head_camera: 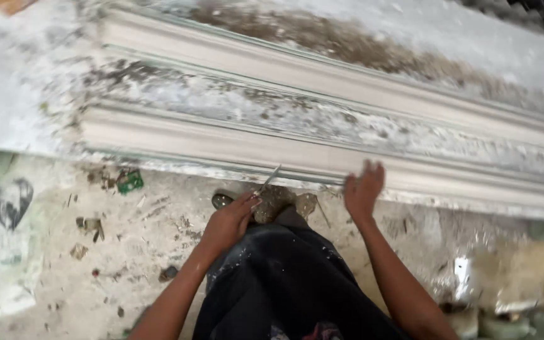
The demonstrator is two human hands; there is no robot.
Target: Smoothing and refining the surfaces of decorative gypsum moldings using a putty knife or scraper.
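Two long white plaster mouldings lie side by side on a plaster-stained worktable (26, 94); the nearer moulding (221, 141) runs along the table's front edge. My left hand (229, 221) is shut on a thin metal blade tool (269, 179), whose tip touches the lower edge of the nearer moulding. Fingers spread, my right hand (364, 189) rests against the moulding's front edge a little to the right. Below the hands are my dark, plaster-speckled clothes (284, 283) and my feet in dusty sandals (278, 203).
The farther moulding (322, 72) lies behind a rough plaster strip. The floor (96, 264) is spattered with plaster and littered with scraps, including a small green piece (130, 182). Crumpled plastic (473, 277) lies at the lower right.
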